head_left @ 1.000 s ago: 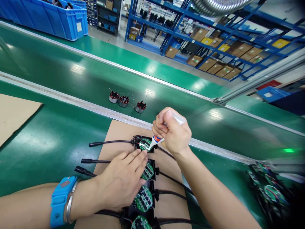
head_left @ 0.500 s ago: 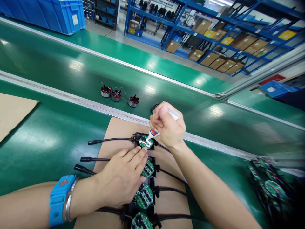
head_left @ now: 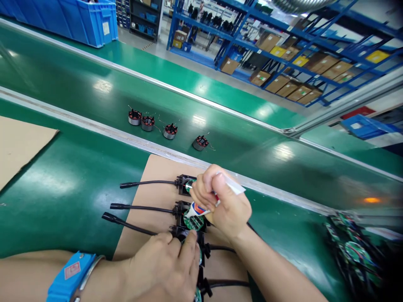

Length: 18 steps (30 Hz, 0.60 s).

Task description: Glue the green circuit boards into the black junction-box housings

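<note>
The right hand (head_left: 222, 205) pinches a small white glue tube (head_left: 201, 208) over a round green circuit board (head_left: 193, 222); the left hand (head_left: 163, 270) lies flat, its grip open, on the neighbouring black housing (head_left: 203, 251).

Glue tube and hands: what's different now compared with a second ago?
The right hand, still gripping the glue tube, has come toward the person: its nozzle left the farthest round board and now sits over the second board. The left hand slid back too, onto the third unit. A fourth motor coil is in sight on the belt. The cardboard sheet and cables lie as before.
</note>
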### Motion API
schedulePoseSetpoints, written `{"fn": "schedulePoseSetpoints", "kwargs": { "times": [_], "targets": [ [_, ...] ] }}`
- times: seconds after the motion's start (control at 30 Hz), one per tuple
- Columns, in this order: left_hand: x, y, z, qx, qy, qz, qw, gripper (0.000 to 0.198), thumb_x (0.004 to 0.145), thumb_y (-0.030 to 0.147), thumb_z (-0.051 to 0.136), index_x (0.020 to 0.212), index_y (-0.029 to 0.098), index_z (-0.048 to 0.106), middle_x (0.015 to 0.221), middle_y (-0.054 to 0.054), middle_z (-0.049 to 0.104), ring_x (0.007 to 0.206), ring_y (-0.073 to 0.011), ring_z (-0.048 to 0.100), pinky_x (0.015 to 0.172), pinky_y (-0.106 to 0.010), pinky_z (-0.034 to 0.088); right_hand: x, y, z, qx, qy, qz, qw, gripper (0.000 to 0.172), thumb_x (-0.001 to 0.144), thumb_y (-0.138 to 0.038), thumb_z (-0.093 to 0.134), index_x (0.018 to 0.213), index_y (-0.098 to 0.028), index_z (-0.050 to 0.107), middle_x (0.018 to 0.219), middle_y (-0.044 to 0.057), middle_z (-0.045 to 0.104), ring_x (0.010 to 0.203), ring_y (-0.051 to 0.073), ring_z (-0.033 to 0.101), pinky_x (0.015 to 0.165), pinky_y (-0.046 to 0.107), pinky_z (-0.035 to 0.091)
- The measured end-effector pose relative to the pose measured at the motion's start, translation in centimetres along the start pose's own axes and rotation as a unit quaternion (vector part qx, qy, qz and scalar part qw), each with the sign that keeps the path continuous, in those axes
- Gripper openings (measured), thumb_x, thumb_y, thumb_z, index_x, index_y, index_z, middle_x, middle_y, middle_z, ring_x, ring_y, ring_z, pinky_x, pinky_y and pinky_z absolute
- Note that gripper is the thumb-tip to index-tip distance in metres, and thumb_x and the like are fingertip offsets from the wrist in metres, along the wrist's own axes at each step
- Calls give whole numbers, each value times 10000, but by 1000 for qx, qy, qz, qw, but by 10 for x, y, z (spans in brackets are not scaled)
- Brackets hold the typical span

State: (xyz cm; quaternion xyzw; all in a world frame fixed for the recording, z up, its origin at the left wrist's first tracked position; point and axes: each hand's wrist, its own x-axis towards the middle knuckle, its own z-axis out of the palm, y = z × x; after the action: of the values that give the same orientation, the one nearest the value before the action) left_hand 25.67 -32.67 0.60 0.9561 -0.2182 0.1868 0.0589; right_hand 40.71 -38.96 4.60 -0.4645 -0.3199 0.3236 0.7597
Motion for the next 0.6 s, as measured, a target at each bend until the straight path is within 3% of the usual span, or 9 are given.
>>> {"fn": "schedulePoseSetpoints", "kwargs": {
  "times": [0.17, 0.6],
  "targets": [
    [3, -6, -8, -6, -42, -2, 999, 366, 898, 158, 386, 1149, 49, 629, 1143, -191, 664, 594, -194, 637, 460, -300, 472, 1, 6, -1, -8, -4, 7, 1000, 322, 956, -360, 456, 683, -189, 453, 499, -79, 273, 396, 54, 199, 381, 190, 182],
    [2, -6, -14, -23, -93, 5, 995, 430, 899, 195, 347, 1202, 27, 602, 1219, -217, 615, 651, -211, 650, 505, -312, 479, -20, -18, -1, -50, 12, 14, 999, 302, 953, -354, 455, 701, -188, 465, 532, -71, 266, 423, 62, 216, 399, 206, 194]
  ]
}}
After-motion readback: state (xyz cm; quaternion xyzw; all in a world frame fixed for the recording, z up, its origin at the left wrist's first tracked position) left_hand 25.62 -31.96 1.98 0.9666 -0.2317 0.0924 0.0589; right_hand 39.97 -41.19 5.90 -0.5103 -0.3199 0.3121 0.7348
